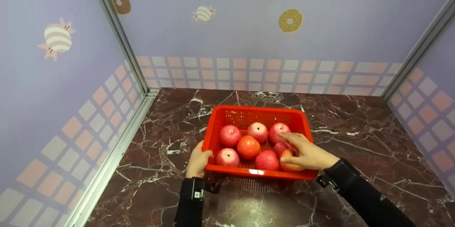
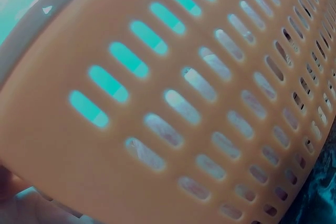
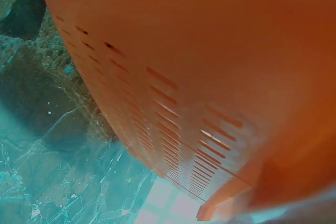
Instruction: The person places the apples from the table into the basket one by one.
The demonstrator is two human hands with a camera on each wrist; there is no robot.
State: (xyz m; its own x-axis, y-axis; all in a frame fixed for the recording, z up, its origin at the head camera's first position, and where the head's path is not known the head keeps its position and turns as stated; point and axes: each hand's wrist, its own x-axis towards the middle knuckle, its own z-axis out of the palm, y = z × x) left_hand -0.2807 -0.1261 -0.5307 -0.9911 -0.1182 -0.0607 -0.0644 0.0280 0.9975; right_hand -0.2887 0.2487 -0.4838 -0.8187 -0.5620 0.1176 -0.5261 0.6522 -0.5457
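A red plastic basket (image 1: 258, 173) with slotted walls stands on the dark marbled table. Inside are several pink-red apples, among them one at the back left (image 1: 230, 136), and a glossy orange-red fruit (image 1: 248, 147) near the middle. My left hand (image 1: 198, 160) grips the basket's left rim, thumb on top. Over the right end of the basket, my right hand (image 1: 305, 151) reaches in with fingers extended across the fruit. Its thumb lies over a yellow-red apple (image 1: 291, 165), and its fingertips overlap a pink apple (image 1: 279, 131) behind. In both wrist views, the basket's slotted outer wall (image 2: 121, 177) fills most of the picture.
The marbled table (image 1: 359, 156) extends around the basket. Purple walls with printed sweets and a checked band (image 1: 256, 74) enclose it at the back and sides. A metal rail (image 1: 110, 152) runs along the left edge.
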